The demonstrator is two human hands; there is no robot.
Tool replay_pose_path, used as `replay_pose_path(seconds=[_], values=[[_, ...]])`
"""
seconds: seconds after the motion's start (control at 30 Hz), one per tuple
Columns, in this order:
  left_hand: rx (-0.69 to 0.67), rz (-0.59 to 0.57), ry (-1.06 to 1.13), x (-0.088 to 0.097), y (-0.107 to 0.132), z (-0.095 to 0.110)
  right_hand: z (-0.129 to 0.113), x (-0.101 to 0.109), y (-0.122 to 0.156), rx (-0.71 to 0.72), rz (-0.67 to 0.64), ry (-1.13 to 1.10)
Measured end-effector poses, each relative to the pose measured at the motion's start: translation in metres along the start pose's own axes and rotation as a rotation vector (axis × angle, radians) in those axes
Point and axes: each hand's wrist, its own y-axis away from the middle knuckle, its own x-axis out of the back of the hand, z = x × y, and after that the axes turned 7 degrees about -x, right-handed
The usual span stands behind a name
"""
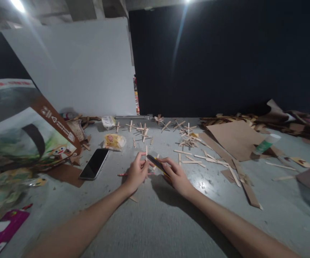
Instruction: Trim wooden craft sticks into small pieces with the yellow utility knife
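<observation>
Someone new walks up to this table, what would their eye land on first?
Probably the middle, where the left hand holds a pale wooden stick upright and the right hand holds a black-and-yellow tool beside it. After that, likely the large printed bag at far left and the crossed-stick pieces beyond the hands.

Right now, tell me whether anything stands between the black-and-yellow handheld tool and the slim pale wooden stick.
Nothing visible does. The black-and-yellow handheld tool, in the right hand, has its dark end right by the slim pale wooden stick held upright in the left hand; I can't tell whether they touch.
</observation>
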Motion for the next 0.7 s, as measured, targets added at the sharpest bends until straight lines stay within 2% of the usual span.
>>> replay_pose_path(seconds=[0.17,0.37,0.7], values=[[0.066,0.022,0.085,0.0019,-0.0033,0.0004,0.0022,0.0006,-0.0009,0.022,-0.062,0.023],[0.096,0.013,0.131,0.0051,-0.0056,0.0058,-0.0019,0.0014,-0.0009,0.123,-0.037,0.152],[0.088,0.035,0.150,0.0029,-0.0060,0.0050,-0.0022,0.0013,0.0008,0.128,-0.032,0.164]])
